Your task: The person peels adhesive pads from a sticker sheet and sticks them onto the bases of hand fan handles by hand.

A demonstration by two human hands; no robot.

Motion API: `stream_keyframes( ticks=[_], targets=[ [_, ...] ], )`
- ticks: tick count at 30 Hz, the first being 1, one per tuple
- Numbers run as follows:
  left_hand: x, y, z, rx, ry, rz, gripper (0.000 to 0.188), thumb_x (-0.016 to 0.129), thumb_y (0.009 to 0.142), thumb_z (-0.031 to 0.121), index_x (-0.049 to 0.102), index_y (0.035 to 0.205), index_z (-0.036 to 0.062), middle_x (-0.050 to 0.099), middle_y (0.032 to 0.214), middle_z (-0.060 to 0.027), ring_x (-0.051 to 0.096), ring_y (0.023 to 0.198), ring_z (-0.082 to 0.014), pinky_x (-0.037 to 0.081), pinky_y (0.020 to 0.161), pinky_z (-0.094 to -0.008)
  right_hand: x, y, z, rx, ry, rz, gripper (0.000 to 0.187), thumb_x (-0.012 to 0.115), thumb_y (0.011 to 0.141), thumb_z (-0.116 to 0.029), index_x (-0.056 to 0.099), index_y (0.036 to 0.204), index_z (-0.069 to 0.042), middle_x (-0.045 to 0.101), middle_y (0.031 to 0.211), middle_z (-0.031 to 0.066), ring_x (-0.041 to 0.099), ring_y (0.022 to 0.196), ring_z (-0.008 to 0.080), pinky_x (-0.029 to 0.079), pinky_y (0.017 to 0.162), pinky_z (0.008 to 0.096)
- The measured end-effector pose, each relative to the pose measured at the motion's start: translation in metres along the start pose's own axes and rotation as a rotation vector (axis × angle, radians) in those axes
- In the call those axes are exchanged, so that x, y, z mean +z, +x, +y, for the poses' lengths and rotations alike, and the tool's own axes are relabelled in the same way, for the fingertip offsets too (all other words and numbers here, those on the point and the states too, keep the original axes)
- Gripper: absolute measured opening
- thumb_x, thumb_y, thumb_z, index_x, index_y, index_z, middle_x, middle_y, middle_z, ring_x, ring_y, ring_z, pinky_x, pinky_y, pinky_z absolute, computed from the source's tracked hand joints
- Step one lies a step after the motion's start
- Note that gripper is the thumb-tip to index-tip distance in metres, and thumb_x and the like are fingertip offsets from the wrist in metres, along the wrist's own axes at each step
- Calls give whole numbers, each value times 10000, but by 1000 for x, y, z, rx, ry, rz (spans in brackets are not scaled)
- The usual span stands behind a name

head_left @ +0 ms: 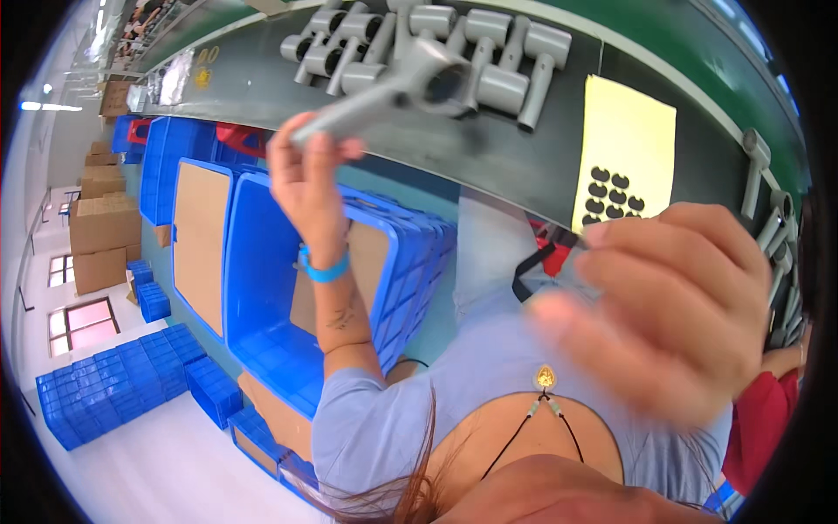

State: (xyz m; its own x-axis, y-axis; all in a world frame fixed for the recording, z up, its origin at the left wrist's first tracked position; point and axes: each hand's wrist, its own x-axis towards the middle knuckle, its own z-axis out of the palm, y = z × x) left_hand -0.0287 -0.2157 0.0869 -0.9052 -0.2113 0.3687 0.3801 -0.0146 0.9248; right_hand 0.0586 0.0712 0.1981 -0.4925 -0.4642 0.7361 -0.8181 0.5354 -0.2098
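Observation:
My left hand (310,170), a blue band at its wrist, is closed round the handle end of a grey hair-dryer-shaped housing (428,79). The housing is raised over the table's near edge, its round open barrel up and to the right. Behind it lie several similar grey housings (502,87) in a row. Large and smeared by motion, my right hand (681,306) is close to the camera with its fingers bent. Whether it holds anything I cannot make out. Just beyond it lies a yellow sheet (628,131) bearing several small black rounded pieces (615,196).
Below the dark worktable (236,83) stand an open blue crate (262,288) and stacked crates with cardboard. More grey housings (777,218) lie at the far right, near a person's red sleeve (764,428). Blue crates (122,384) and cardboard boxes (105,231) stand at left.

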Motion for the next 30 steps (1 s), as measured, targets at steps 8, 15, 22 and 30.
stream_keyframes(
  ticks=[8,15,22,30],
  targets=[
    [-122,192,-126,124,-63,204,293,564,938,10,405,1176,-50,462,1051,-141,612,981,-296,566,907,-391,22,-104,46,738,195,-342,216,596,865,-34,662,1071,-39,681,860,95,618,741,250,464,693,341],
    [-168,280,-244,9,46,198,414,611,905,7,360,1227,-64,488,1112,-189,638,911,-329,576,870,-425,18,-129,46,891,67,-334,220,577,893,-78,651,1097,-43,677,919,130,629,845,317,474,779,384],
    [-183,281,-239,99,868,100,426,664,848,34,508,1244,32,576,1214,-110,586,701,-116,487,578,-246,18,-151,70,913,-80,-135,210,594,869,-39,624,1076,-15,642,1038,140,634,950,307,490,820,351],
    [51,101,-82,268,309,-145,332,549,878,-45,567,1204,18,642,865,-98,612,735,-119,490,589,-236,57,-188,85,1118,-239,14,196,670,810,-40,618,999,-31,606,940,119,647,802,253,505,720,337]
  ],
)
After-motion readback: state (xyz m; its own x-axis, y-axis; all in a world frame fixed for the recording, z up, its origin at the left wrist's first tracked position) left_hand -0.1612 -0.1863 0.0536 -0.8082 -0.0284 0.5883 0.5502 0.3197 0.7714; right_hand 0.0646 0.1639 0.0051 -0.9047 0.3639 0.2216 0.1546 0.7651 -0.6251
